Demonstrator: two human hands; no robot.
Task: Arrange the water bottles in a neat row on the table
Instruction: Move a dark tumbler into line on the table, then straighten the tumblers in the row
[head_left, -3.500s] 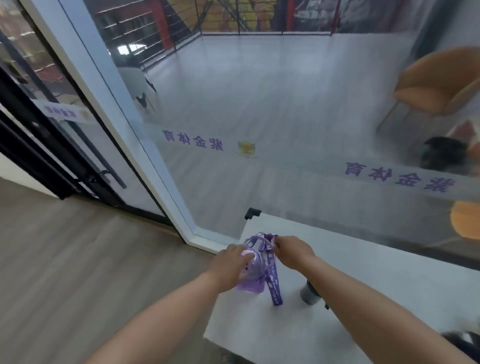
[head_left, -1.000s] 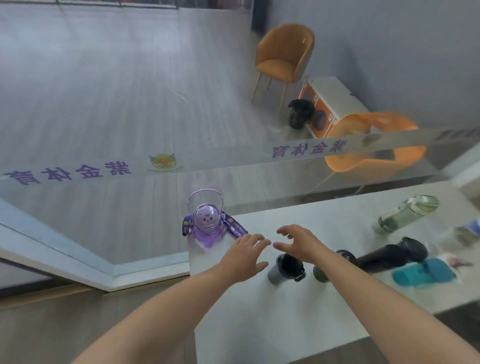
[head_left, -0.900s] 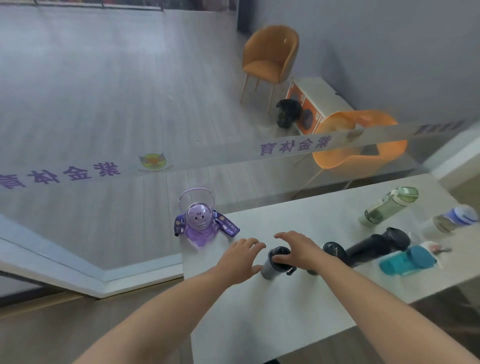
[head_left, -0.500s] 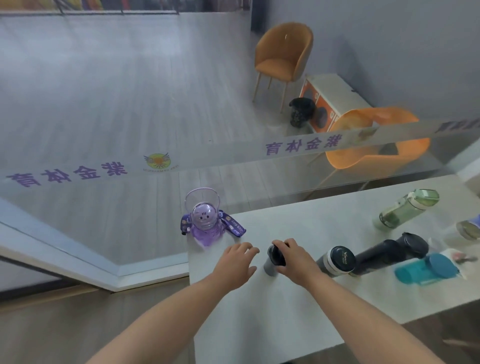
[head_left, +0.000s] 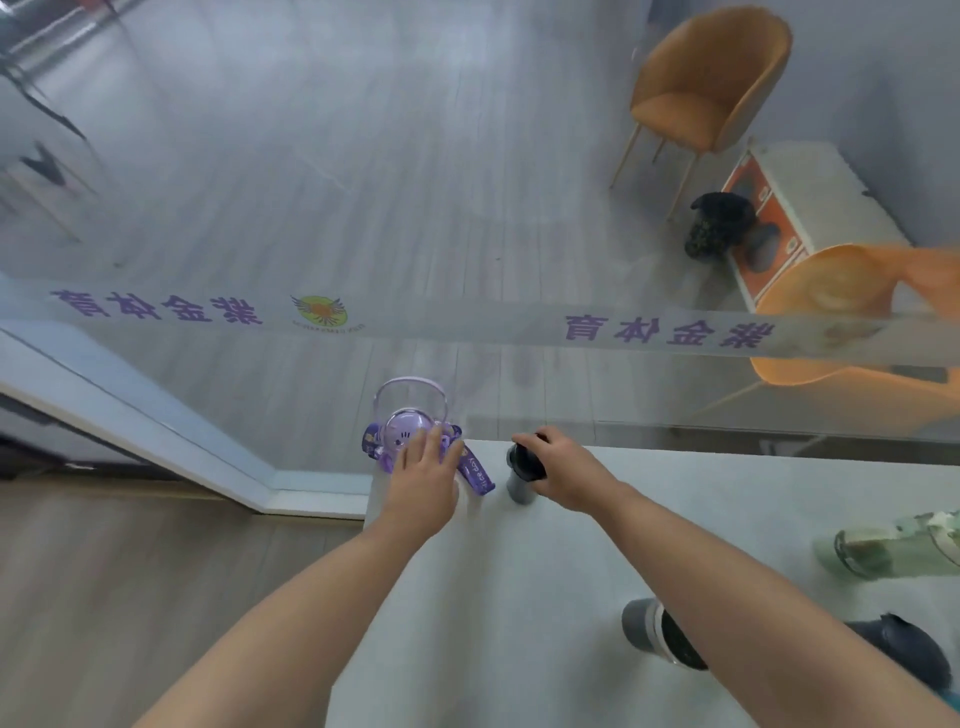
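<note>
Glass wall (head_left: 467, 234) hard against the far edge of a pale tabletop (head_left: 545, 571). At the far left corner, upright, a purple bottle (head_left: 402, 434) with a strap (head_left: 475, 473); left grip (head_left: 423, 483) flat-fingered against its near side, holding nothing. Just right of it, upright, a grey bottle (head_left: 518, 488), right grip (head_left: 566, 475) curled round its dark lid. Likely risks: shoving the purple bottle off the corner with a careless left push; toppling the grey bottle by dragging from the top; snagging the loose strap between the two. Near right, lying flat, a green bottle (head_left: 883, 551), not yet stood up.
</note>
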